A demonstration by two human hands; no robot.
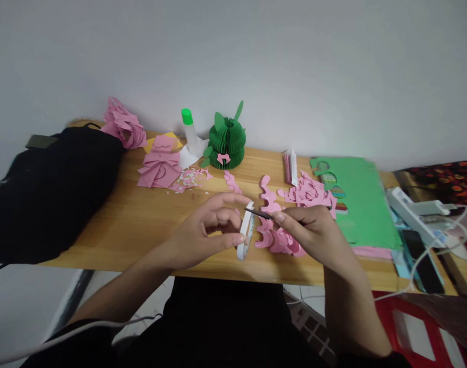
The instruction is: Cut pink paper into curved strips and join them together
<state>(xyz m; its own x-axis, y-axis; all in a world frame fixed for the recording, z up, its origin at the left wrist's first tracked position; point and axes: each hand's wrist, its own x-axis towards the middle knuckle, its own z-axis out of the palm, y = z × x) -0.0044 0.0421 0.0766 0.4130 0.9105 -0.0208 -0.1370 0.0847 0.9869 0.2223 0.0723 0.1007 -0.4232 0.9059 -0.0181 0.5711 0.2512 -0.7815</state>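
- Apparently the left hand (212,227) pinches the white ring (245,221) near its bottom between thumb and fingers, the index finger arching to its top, probably so that its rim stands free
- The ring is in the air over the front of the table (134,220), held on edge between the two hands
- The right hand (313,230) is closed around a thin dark tool (260,213), its tip at the ring's upper part; a grip so near the tip likely gives fine control
- Pink cutouts (281,243) lie just beyond the hands, seemingly for easy reach, while pink scraps (312,191) sit heaped to the right
- The glue stick (191,138), green cap up, stands on white paper (185,158), perhaps to spare the wood
- Beside it the green ornament (226,140) stands upright near the wall, out of the way, a pink flower (223,158) on its front
- Small print shows inside the ring, too small to read; marks on the white tube (294,171) and the black bag (61,189) are equally illegible, and no brand can be made out
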